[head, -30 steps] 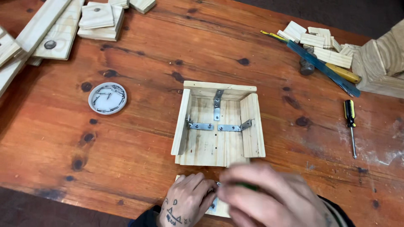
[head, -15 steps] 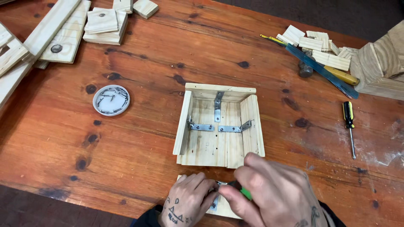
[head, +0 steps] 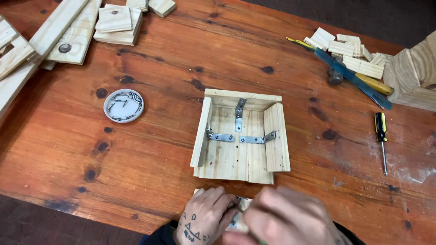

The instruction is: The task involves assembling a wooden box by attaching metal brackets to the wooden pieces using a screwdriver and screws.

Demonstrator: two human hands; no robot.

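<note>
Pale wooden slat [head: 242, 206] with a small metal bracket lies under both hands at the near table edge; left hand [head: 205, 218] curls fingers down, pinning it; right hand [head: 284, 218] is blurred, possibly gripping a tool, I cannot tell; steadier pressing would help; beyond the left hand sits a round white lid of nails [head: 123, 105]; ahead, the open pine box [head: 240, 136].

Just beyond the fingers [head: 218, 199] of the left hand [head: 206, 218] sits the open wooden box [head: 240, 136], with a small wood piece [head: 240, 218] under both hands. Far left of the fingers lies a lid of screws [head: 123, 105]; far right, a screwdriver [head: 381, 138]. Well beyond them, wood blocks [head: 349, 50] lie at the right, planks [head: 54, 31] at the left.
</note>
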